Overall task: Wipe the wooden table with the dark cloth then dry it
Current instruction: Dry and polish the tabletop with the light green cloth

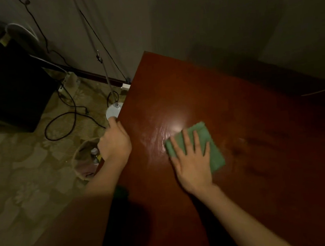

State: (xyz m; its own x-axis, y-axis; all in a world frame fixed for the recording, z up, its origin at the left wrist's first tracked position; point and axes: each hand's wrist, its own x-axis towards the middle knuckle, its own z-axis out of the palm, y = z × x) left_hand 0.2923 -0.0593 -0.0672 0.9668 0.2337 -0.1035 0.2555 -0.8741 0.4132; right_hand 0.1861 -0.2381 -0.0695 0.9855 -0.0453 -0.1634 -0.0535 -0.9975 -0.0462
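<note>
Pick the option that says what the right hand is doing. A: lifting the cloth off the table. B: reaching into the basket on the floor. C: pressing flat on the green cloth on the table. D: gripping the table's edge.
C: the right hand lies with fingers spread flat on the green cloth, which rests on the wooden table beside wet streaks.

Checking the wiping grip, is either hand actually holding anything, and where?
Nothing is gripped. The right hand presses flat on the green cloth; the left hand rests at the table edge.
</note>
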